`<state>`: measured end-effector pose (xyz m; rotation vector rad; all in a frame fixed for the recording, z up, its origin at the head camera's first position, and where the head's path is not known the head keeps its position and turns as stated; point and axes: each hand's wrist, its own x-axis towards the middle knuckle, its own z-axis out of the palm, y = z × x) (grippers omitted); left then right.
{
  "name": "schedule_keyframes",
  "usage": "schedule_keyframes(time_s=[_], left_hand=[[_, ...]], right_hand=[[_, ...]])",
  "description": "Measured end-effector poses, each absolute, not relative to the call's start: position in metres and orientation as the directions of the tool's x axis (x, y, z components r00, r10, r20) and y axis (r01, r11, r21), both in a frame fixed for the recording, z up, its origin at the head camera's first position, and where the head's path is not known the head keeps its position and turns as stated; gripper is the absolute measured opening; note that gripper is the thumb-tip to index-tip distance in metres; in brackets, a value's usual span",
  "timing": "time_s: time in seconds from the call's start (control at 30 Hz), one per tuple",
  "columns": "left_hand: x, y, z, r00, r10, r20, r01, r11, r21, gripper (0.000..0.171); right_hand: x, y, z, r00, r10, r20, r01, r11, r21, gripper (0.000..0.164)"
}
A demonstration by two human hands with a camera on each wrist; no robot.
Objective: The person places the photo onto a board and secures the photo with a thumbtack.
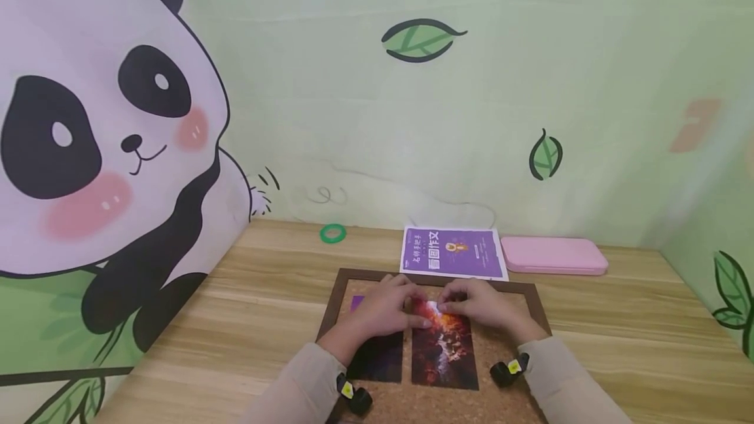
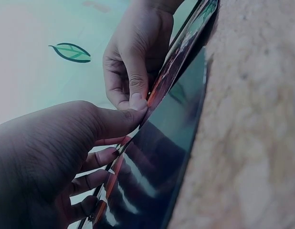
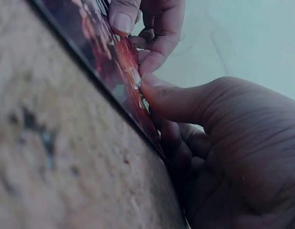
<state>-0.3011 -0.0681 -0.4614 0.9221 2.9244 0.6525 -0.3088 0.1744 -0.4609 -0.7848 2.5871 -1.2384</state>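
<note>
A picture card with red, orange and dark cloud-like patterns lies over the framed cork board. At the card's upper left, my left hand pinches it; the thumb lies on the printed face and the fingers reach over the top edge. My right hand brings thumb and forefinger together at the upper edge, close to the left thumb. What the right fingertips pinch there is mostly hidden, and I cannot tell its kind. A second, dark card with a purple top lies on the board, partly under my left forearm.
Behind the board lie a purple and white booklet and a pink case. A green ring-shaped roll sits at the table's back left. The brown frame borders the cork. A pale green wall rises behind the wooden table.
</note>
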Motion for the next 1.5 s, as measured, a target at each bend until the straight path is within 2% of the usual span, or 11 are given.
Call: schedule_keyframes(time_s=[0.67, 1.5], left_hand=[[-0.300, -0.069, -0.460, -0.827, 0.549, 0.121, 0.547, 0.735, 0.400, 0.045], [-0.300, -0.068, -0.461, -0.830, 0.547, 0.110, 0.541, 0.741, 0.398, 0.046]], right_hand=[[-0.309, 0.164, -0.459, -0.939, -0.341, 0.044, -0.269, 0.649, -0.711, 0.008], [-0.310, 0.165, -0.461, -0.943, -0.328, 0.052, -0.262, 0.638, -0.724, 0.010]])
